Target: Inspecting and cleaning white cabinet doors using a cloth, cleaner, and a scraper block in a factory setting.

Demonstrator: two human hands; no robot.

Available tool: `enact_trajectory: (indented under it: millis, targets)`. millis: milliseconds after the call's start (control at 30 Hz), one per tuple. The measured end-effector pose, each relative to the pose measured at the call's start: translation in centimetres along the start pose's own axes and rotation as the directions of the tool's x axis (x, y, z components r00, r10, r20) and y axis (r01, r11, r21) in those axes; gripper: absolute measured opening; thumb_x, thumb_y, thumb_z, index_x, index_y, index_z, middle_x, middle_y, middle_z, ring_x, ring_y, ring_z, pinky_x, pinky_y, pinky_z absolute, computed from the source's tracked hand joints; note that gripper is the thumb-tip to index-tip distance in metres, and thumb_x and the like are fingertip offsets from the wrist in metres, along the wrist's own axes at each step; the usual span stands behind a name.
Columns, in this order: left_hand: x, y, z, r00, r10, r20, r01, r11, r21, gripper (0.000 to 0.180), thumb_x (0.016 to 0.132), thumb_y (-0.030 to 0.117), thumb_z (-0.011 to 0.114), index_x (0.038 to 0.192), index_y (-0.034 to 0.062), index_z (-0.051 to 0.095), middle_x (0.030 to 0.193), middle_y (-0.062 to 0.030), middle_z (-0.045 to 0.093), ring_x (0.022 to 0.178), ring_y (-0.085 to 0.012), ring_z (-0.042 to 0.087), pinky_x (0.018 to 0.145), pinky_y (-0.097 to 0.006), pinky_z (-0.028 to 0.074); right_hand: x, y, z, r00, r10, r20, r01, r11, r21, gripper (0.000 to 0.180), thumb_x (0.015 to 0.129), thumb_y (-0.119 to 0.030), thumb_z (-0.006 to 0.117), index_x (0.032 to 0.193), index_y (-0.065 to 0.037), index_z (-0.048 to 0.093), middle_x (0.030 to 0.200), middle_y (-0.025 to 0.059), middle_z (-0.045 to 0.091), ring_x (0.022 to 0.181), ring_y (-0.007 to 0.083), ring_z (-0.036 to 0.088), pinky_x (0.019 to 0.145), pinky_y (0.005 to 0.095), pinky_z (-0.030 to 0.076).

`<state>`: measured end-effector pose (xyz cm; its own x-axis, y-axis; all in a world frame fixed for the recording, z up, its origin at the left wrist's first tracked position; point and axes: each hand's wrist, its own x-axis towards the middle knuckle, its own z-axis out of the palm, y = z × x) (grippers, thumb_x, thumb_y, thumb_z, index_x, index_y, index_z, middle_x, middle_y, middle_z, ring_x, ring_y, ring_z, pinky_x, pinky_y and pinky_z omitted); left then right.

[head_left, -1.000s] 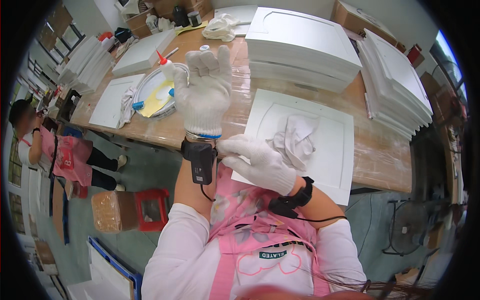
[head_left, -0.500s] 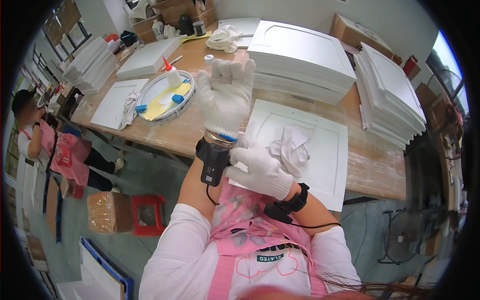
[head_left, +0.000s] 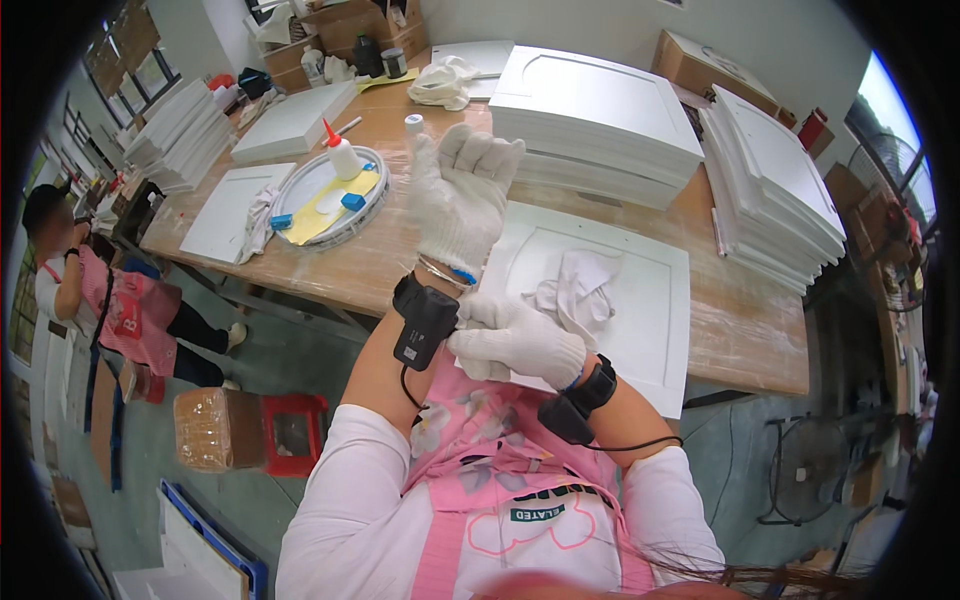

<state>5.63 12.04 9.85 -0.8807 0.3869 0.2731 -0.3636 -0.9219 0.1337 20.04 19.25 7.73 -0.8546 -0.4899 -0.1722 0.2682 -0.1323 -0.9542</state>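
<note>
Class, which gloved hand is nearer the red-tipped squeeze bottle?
Left. The left hand is raised to the right of the red-tipped squeeze bottle; the right hand is farther off, to its lower right.

Bright, soft light glints on the plastic-wrapped surface and glares at the window to its right. Around the surface, fisheye distortion bends straight edges toward black corners

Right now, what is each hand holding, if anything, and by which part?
The left hand holds nothing. The right hand is at the left wrist's black device; whether it grips cannot be told.
</note>
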Motion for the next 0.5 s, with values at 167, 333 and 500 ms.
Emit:
enact_trajectory:
  millis: [167,333,500]
  targets:
    - [0.7,0.0,-1.3,0.994,0.083,0.065,-0.103,0.911,0.399,0.049,0.105,0.043,0.04,0.1,0.0015,0.066,0.087,-0.0139,0.069,0.091,-0.0288,0.067,0.1,-0.052,0.05,-0.6,-0.2,0.4,0.997,0.033,0.064,-0.035,0.999,0.033,0.039,0.097,-0.019,0.061,0.129,0.002,0.053,0.07,0.0005,0.058,0.053,0.0059,0.05,0.047,0.0229,0.042]
    - [0.6,-0.3,-0.8,0.995,0.094,-0.016,-0.079,0.906,0.417,0.049,0.103,0.048,0.046,0.097,0.0026,0.064,0.081,-0.0129,0.069,0.082,-0.0264,0.067,0.093,-0.045,0.052,0.2,1.5,-0.2,0.995,-0.032,0.094,0.038,0.997,-0.062,0.035,0.098,-0.022,0.059,0.127,-0.002,0.057,0.076,0.0011,0.064,0.057,0.008,0.056,0.05,0.0254,0.046]
    - [-0.3,0.8,1.6,0.996,-0.068,0.054,0.063,0.995,0.074,0.047,0.103,0.048,0.047,0.096,0.0048,0.065,0.081,-0.0095,0.067,0.081,-0.0266,0.066,0.099,-0.049,0.05,0.0,1.5,-0.6,0.971,-0.239,-0.005,0.203,0.835,-0.512,0.026,0.093,-0.02,0.062,0.114,-0.006,0.063,0.076,0.0082,0.066,0.062,0.0223,0.063,0.06,0.034,0.051]
